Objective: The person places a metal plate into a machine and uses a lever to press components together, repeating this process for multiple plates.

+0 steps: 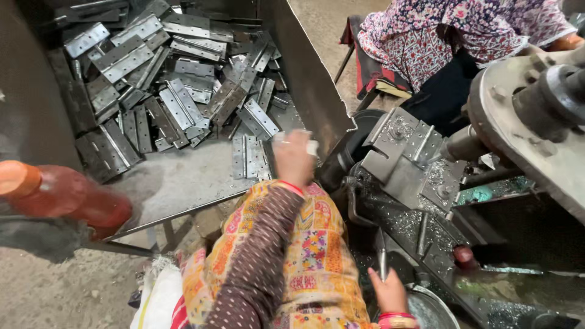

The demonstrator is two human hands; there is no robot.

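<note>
My left hand [294, 157] reaches out over the near right corner of a metal tray [177, 183] that holds a heap of grey steel hinges [177, 79]. The hand is blurred, with white wrapping on its fingertips. It hovers just right of an opened hinge [247, 156] lying flat. Whether it holds anything is unclear. My right hand [388, 293] is low at the bottom, closed around the end of a thin metal lever [381, 256] on the machine. A hinge [420, 143] sits in the machine's fixture [396, 164].
Another person in patterned floral clothes [439, 36] sits at the top right. A large grey machine wheel [524, 134] fills the right side, with metal shavings [396, 216] beneath. An orange-red plastic bottle [61, 195] lies at the left.
</note>
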